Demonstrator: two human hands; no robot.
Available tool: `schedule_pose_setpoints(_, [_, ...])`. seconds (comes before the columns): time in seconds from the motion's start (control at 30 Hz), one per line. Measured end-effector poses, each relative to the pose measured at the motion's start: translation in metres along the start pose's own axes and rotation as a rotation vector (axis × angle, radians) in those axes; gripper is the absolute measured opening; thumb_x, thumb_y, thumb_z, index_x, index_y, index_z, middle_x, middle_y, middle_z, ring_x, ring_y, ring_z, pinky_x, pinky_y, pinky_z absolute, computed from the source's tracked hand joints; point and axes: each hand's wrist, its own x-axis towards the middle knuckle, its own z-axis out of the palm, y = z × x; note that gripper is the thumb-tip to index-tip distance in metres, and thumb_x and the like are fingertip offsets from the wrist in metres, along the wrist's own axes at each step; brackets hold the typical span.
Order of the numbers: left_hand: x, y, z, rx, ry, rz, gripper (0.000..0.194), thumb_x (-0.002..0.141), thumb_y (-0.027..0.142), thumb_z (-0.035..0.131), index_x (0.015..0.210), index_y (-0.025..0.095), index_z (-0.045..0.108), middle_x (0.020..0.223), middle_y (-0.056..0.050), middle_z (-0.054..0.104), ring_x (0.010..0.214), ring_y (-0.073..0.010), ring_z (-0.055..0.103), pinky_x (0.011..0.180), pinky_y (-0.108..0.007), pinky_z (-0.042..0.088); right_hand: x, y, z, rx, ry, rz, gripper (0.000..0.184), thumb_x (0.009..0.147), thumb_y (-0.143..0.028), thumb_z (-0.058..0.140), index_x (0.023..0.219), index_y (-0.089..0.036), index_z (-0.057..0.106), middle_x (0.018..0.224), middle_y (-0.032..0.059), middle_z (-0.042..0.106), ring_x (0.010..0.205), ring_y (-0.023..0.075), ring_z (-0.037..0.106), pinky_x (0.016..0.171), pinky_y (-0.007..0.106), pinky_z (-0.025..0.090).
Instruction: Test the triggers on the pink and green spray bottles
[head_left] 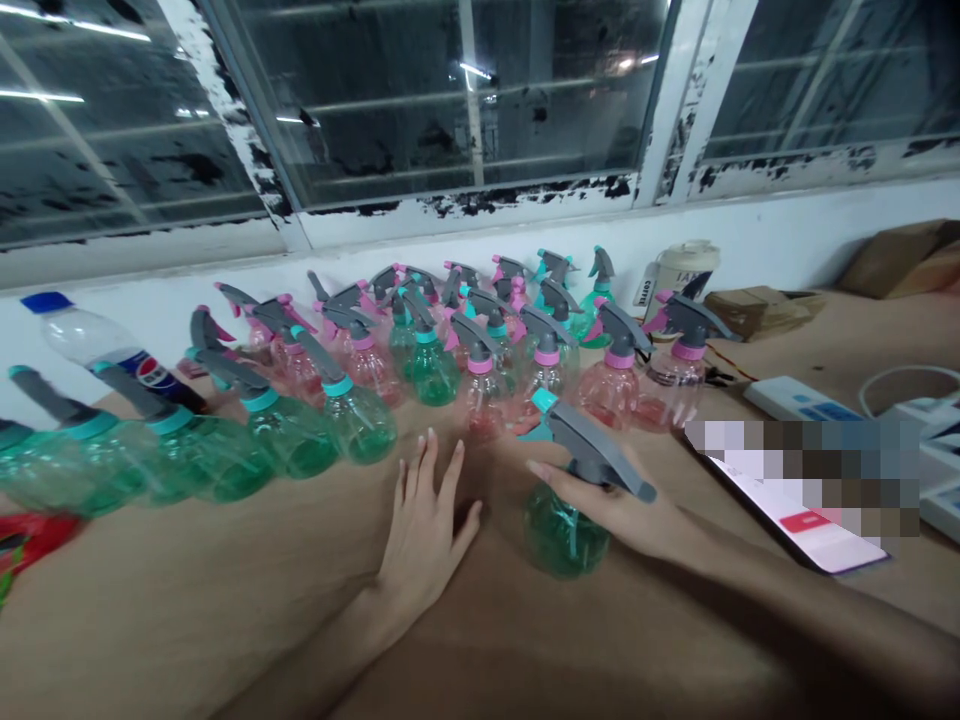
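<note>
My right hand (607, 500) is wrapped round the neck of a green spray bottle (566, 540) with a grey and teal trigger head; the bottle stands at the table's middle. To its left, my left hand (424, 510) lies palm down with fingers spread, holding nothing. Just beyond my hands stand several pink spray bottles (484, 400) and green spray bottles (360, 425) in a cluster. A row of green spray bottles (217, 455) runs off to the left.
A cola bottle (112, 350) leans behind the left row. At the right lie a phone (795, 500) with a lit screen and a white power strip (810, 405). A paper cup (682, 265) and cardboard boxes (900, 260) stand along the wall under the windows.
</note>
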Motion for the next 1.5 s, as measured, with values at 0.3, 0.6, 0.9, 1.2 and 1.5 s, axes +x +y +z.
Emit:
schedule_pose_setpoints(0.3, [0.000, -0.009, 0.009, 0.075, 0.023, -0.010, 0.063, 0.093, 0.032, 0.042, 0.142, 0.002, 0.017, 0.147, -0.027, 0.021, 0.138, -0.0347, 0.015, 0.108, -0.055, 0.025, -0.002, 0.004, 0.006, 0.020, 0.043, -0.008, 0.008, 0.082, -0.031, 0.057, 0.086, -0.025, 0.054, 0.058, -0.0062, 0.041, 0.046, 0.0104, 0.036, 0.041, 0.028, 0.029])
schedule_pose_setpoints(0.6, [-0.003, -0.009, 0.011, 0.071, -0.006, 0.022, 0.064, 0.096, 0.031, 0.035, 0.144, 0.001, 0.005, 0.148, -0.027, 0.020, 0.139, -0.0304, 0.013, 0.109, -0.050, 0.026, -0.001, 0.002, 0.006, 0.013, 0.073, -0.003, 0.014, 0.080, -0.032, 0.058, 0.075, -0.025, 0.047, 0.057, -0.0068, 0.042, 0.046, 0.0106, 0.038, 0.042, 0.027, 0.032])
schedule_pose_setpoints(0.9, [-0.013, 0.004, 0.010, 0.132, 0.036, 0.140, 0.054, 0.092, 0.030, 0.039, 0.135, -0.003, 0.033, 0.139, -0.025, 0.039, 0.133, -0.0303, 0.031, 0.105, -0.047, 0.037, -0.001, 0.002, 0.005, 0.002, 0.091, -0.033, 0.010, 0.081, -0.032, 0.057, 0.081, -0.025, 0.051, 0.060, -0.0054, 0.045, 0.050, 0.0119, 0.042, 0.047, 0.028, 0.035])
schedule_pose_setpoints(1.2, [-0.011, 0.006, 0.004, 0.138, -0.059, 0.160, 0.038, 0.091, 0.027, 0.043, 0.121, 0.008, 0.055, 0.127, -0.016, 0.057, 0.120, -0.0290, 0.051, 0.099, -0.047, 0.044, 0.001, -0.001, 0.001, 0.011, 0.044, -0.016, 0.015, 0.081, -0.036, 0.056, 0.078, -0.024, 0.048, 0.058, -0.0061, 0.042, 0.049, 0.0117, 0.041, 0.048, 0.028, 0.038])
schedule_pose_setpoints(1.5, [-0.011, 0.006, 0.004, 0.115, -0.065, 0.168, 0.036, 0.091, 0.025, 0.044, 0.119, 0.006, 0.056, 0.125, -0.017, 0.058, 0.119, -0.0302, 0.052, 0.094, -0.046, 0.048, 0.001, -0.001, 0.002, -0.011, 0.051, -0.030, 0.016, 0.081, -0.038, 0.056, 0.079, -0.024, 0.050, 0.061, -0.0048, 0.046, 0.052, 0.0128, 0.045, 0.053, 0.029, 0.040])
